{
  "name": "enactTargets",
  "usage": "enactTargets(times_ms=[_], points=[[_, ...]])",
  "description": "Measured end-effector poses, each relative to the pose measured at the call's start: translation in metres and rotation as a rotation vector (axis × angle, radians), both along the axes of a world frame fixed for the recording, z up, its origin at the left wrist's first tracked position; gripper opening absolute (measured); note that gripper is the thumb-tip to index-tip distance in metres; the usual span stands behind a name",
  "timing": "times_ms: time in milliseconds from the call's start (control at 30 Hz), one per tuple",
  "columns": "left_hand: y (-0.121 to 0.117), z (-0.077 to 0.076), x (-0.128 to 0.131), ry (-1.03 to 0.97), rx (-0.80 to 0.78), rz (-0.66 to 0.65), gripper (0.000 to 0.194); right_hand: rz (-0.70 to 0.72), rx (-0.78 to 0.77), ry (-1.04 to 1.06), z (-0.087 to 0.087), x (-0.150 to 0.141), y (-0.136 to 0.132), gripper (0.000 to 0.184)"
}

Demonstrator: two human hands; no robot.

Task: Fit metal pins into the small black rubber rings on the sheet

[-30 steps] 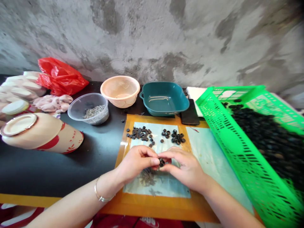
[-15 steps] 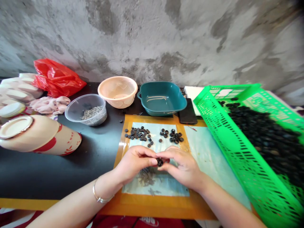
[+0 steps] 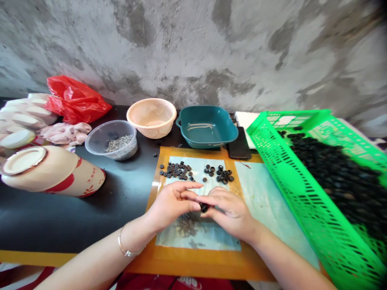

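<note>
Looking down, what sits between our left hand (image 3: 173,203) and right hand (image 3: 229,213)?

A small black ring cluster (image 3: 204,208), held at our fingertips above the pale paper sheet (image 3: 201,241). We can't tell how many pieces are in it.

And how is our grip?

Pressed together: our right fingers and left thumb close on the cluster, while our other left fingers stretch out over the right hand.

What lies around us?

More black rings (image 3: 177,170) sit on the sheet just ahead, which lies on an orange mat (image 3: 196,262). Thin metal pieces (image 3: 186,224) lie below our hands. At the right of the frame, a tilted green plastic basket (image 3: 290,177) holds a heap of black pieces (image 3: 335,177). At the upper middle is a teal dish (image 3: 207,127).
</note>
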State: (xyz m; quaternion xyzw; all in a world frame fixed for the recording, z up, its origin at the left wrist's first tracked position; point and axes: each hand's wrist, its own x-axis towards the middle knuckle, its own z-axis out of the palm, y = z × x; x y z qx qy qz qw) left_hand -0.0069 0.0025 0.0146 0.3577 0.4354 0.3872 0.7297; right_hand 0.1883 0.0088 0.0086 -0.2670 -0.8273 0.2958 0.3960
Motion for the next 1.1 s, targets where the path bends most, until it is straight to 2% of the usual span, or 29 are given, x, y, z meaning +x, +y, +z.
enactTargets(times_ms=[133, 300, 367, 533, 600, 733, 800, 933, 1100], points=[[0.001, -0.003, 0.0, -0.006, -0.019, -0.031, 0.047, -0.001, -0.002, 0.015, -0.003, 0.0, 0.0, 0.026], [-0.001, -0.004, 0.004, -0.032, -0.036, -0.028, 0.035, -0.138, 0.013, 0.018, -0.003, 0.001, -0.001, 0.019], [-0.004, -0.003, 0.007, -0.04, -0.009, -0.048, 0.032, -0.152, 0.012, 0.037, 0.0, 0.001, 0.0, 0.017], [-0.01, -0.005, 0.007, -0.041, 0.162, -0.024, 0.037, -0.123, -0.007, 0.077, 0.005, 0.002, 0.0, 0.011], [-0.011, -0.006, 0.004, -0.022, 0.209, -0.056, 0.037, -0.103, -0.015, 0.083, 0.006, 0.002, 0.0, 0.009], [-0.014, -0.008, 0.002, -0.081, 0.247, -0.135, 0.061, -0.096, -0.043, 0.076, 0.006, 0.003, -0.001, 0.006], [-0.016, -0.008, 0.005, 0.0, 0.277, -0.106, 0.061, -0.093, -0.038, 0.07, 0.005, 0.003, -0.001, 0.007], [-0.02, -0.011, 0.012, 0.246, 0.397, -0.019, 0.041, -0.068, 0.018, 0.058, 0.003, 0.002, 0.0, 0.011], [-0.02, -0.016, 0.012, 0.331, 0.472, -0.024, 0.034, -0.046, 0.035, 0.024, -0.002, 0.002, 0.0, 0.011]])
